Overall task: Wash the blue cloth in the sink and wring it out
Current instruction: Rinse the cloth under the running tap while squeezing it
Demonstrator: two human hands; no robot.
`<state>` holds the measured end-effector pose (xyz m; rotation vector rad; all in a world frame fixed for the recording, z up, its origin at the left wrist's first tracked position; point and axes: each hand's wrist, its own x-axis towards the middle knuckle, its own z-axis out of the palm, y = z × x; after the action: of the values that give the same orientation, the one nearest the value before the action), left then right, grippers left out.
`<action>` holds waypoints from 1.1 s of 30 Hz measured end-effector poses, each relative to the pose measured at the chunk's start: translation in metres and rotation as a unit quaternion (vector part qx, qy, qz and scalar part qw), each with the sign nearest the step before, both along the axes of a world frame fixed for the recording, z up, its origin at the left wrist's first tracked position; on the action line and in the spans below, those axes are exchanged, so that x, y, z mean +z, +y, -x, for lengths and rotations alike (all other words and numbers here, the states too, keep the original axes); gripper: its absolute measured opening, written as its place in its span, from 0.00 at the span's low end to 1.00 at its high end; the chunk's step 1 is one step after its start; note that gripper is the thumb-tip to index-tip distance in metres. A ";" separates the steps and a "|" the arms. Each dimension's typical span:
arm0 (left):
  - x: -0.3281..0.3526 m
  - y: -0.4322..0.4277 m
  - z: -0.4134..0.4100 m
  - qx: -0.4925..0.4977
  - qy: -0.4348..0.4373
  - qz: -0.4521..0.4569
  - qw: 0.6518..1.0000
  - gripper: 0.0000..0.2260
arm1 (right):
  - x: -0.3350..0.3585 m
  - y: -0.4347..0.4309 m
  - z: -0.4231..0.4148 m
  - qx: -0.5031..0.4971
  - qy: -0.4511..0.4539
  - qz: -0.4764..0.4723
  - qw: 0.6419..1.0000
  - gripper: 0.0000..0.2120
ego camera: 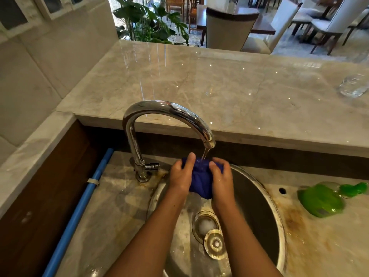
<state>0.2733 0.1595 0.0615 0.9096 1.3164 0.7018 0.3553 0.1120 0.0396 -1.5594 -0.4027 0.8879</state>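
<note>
Left hand (180, 176), right hand (221, 181) grip blue cloth (200, 179) — half-hidden.

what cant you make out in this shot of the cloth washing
Head view only:
blue cloth: bunched between left hand and right hand, so its size and cleanliness are hidden.
each grip: palm side hidden behind the hands' backs.
glass: blurred, partly cut by the right edge.
green object beside the sink: too blurred to identify.
</note>
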 end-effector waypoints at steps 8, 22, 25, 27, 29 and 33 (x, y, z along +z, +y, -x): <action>-0.014 -0.012 0.018 -0.055 0.026 0.151 0.987 0.17 | 0.013 -0.006 -0.014 0.028 0.018 -0.040 0.999 0.32; 0.006 -0.001 0.034 -0.099 0.047 -0.042 0.993 0.05 | -0.008 -0.025 -0.012 0.047 0.399 0.139 0.905 0.22; 0.006 -0.003 0.034 -0.105 0.011 -0.036 0.994 0.12 | -0.010 -0.029 -0.008 0.103 0.471 0.130 0.867 0.29; 0.005 -0.005 0.035 -0.098 -0.023 -0.031 0.994 0.15 | -0.013 -0.030 -0.007 0.129 0.501 0.122 0.847 0.29; 0.005 -0.008 0.035 -0.083 -0.065 -0.024 0.994 0.16 | -0.017 -0.031 -0.007 0.151 0.519 0.118 0.833 0.29; 0.004 -0.010 0.034 -0.081 -0.103 -0.010 0.991 0.16 | -0.019 -0.033 -0.009 0.138 0.515 0.070 0.843 0.27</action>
<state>0.2393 0.1499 0.0658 0.9235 1.0424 0.6638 0.3643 0.0788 0.0206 -0.9408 0.2411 1.8544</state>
